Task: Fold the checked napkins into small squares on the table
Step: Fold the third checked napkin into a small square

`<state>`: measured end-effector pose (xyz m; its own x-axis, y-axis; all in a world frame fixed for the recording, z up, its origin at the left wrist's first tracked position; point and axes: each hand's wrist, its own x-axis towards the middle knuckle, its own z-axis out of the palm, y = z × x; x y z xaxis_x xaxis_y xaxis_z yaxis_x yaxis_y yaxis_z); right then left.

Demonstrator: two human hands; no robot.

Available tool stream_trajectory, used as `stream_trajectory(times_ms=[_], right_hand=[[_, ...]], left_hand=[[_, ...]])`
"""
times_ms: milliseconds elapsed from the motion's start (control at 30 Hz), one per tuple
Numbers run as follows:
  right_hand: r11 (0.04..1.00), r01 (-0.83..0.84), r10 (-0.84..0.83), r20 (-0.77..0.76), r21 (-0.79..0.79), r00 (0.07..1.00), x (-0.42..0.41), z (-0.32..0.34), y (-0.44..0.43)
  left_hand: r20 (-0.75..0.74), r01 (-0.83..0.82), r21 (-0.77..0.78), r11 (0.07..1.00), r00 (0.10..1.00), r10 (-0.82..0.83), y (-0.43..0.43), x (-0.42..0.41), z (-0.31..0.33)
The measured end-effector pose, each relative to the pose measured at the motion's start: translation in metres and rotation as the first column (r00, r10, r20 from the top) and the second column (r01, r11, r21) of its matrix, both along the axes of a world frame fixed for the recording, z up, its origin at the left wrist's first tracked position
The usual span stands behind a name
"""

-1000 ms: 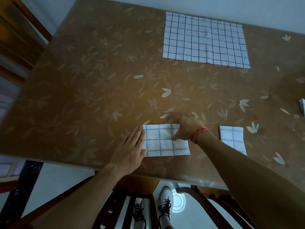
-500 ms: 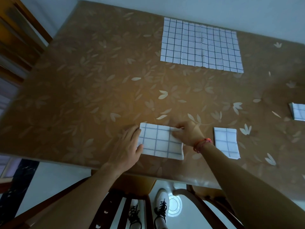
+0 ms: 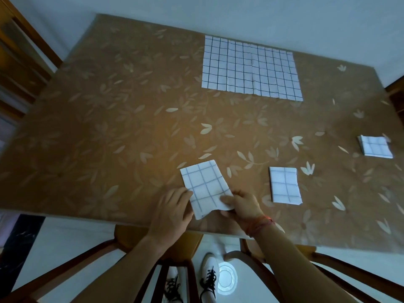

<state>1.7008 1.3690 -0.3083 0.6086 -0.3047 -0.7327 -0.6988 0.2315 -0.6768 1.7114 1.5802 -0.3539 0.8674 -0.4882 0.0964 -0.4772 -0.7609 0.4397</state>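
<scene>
A folded checked napkin (image 3: pixel 204 184) lies turned at an angle near the table's front edge. My left hand (image 3: pixel 171 212) grips its near left corner and my right hand (image 3: pixel 240 205) pinches its near right corner. A second folded napkin (image 3: pixel 284 185) lies flat to the right. A third small folded one (image 3: pixel 375 147) rests farther right. A large checked napkin (image 3: pixel 251 67) is spread open at the far side.
The brown table (image 3: pixel 109 127) has a leaf pattern and its front edge runs just below my hands. Wooden chairs (image 3: pixel 328 265) stand beneath the near edge, and wooden furniture (image 3: pixel 19 51) is at the left.
The napkin under my hands has been turned from lying lengthwise to pointing away at an angle. Both hands moved from its sides to its near corners.
</scene>
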Motion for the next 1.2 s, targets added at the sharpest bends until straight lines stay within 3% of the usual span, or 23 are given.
stream_trajectory(times_ms=[267, 400, 500, 567, 600, 633, 700, 733, 800, 833, 900, 933, 1000, 1033, 1067, 1100, 1200], right_hand=[[0.997, -0.05, 0.051, -0.016, 0.052, 0.999, -0.018, 0.002, 0.007], [0.992, -0.121, 0.12, 0.042, 0.031, 0.992, -0.029, 0.004, 0.004], [0.983, -0.155, 0.146, 0.087, 0.102, 0.985, -0.035, 0.009, 0.0], [0.971, -0.234, 0.229, 0.088, 0.047, 0.969, -0.04, 0.004, -0.004], [0.951, -0.302, 0.306, 0.081, -0.065, 0.948, -0.043, -0.001, -0.007], [0.893, -0.374, 0.402, 0.067, -0.25, 0.913, -0.044, -0.003, -0.008], [0.661, -0.493, 0.602, 0.008, -0.565, 0.798, -0.042, -0.003, -0.006], [0.556, -0.52, 0.635, -0.072, -0.648, 0.769, -0.04, -0.005, -0.005], [0.458, -0.548, 0.657, -0.149, -0.7, 0.739, -0.038, -0.021, -0.01], [0.359, -0.562, 0.675, -0.208, -0.745, 0.708, -0.037, -0.032, -0.016], [0.232, -0.64, 0.671, -0.356, -0.732, 0.651, -0.038, -0.031, -0.019], [0.203, -0.73, 0.704, -0.421, -0.653, 0.572, -0.037, -0.023, -0.016], [0.286, -0.779, 0.733, -0.396, -0.559, 0.553, -0.029, -0.012, -0.014], [0.336, -0.72, 0.719, -0.328, -0.607, 0.612, -0.021, -0.012, -0.009], [0.486, -0.622, 0.653, -0.218, -0.614, 0.726, -0.015, -0.004, -0.003], [0.482, -0.572, 0.666, -0.147, -0.664, 0.731, -0.005, 0.001, 0.002], [0.474, -0.528, 0.634, -0.144, -0.704, 0.76, -0.003, -0.005, 0.007]], left_hand=[[0.043, 0.008, -0.034, 0.999, 0.999, -0.007, 0.004, -0.008, 0.002], [0.073, 0.012, -0.039, 0.999, 0.997, -0.009, 0.01, -0.013, 0.002], [0.055, -0.009, -0.039, 0.999, 0.998, 0.012, 0.015, -0.016, -0.001], [0.031, -0.027, -0.052, 0.998, 0.999, 0.028, 0.018, -0.017, -0.003], [0.016, -0.034, -0.06, 0.998, 0.999, 0.035, 0.019, -0.017, -0.003], [0.003, -0.043, -0.066, 0.997, 0.999, 0.043, 0.019, -0.017, -0.003], [-0.027, -0.074, -0.073, 0.995, 0.997, 0.072, 0.02, -0.017, -0.003], [-0.042, -0.096, -0.075, 0.993, 0.995, 0.093, 0.021, -0.017, -0.003], [-0.053, -0.135, -0.076, 0.988, 0.99, 0.131, 0.02, -0.016, -0.003], [-0.064, -0.151, -0.07, 0.986, 0.987, 0.146, 0.02, -0.016, -0.003], [-0.084, -0.164, -0.063, 0.984, 0.984, 0.159, 0.019, -0.015, -0.001], [-0.09, -0.169, -0.063, 0.984, 0.983, 0.163, 0.019, -0.014, 0.0], [-0.114, -0.191, -0.065, 0.979, 0.977, 0.183, 0.019, -0.012, 0.003], [-0.129, -0.205, -0.07, 0.976, 0.972, 0.195, 0.019, -0.012, 0.004], [-0.141, -0.219, -0.075, 0.973, 0.968, 0.208, 0.018, -0.011, 0.004], [-0.15, -0.233, -0.079, 0.969, 0.964, 0.22, 0.018, -0.009, 0.004], [-0.158, -0.269, -0.066, 0.961, 0.954, 0.256, 0.015, -0.005, 0.005]])
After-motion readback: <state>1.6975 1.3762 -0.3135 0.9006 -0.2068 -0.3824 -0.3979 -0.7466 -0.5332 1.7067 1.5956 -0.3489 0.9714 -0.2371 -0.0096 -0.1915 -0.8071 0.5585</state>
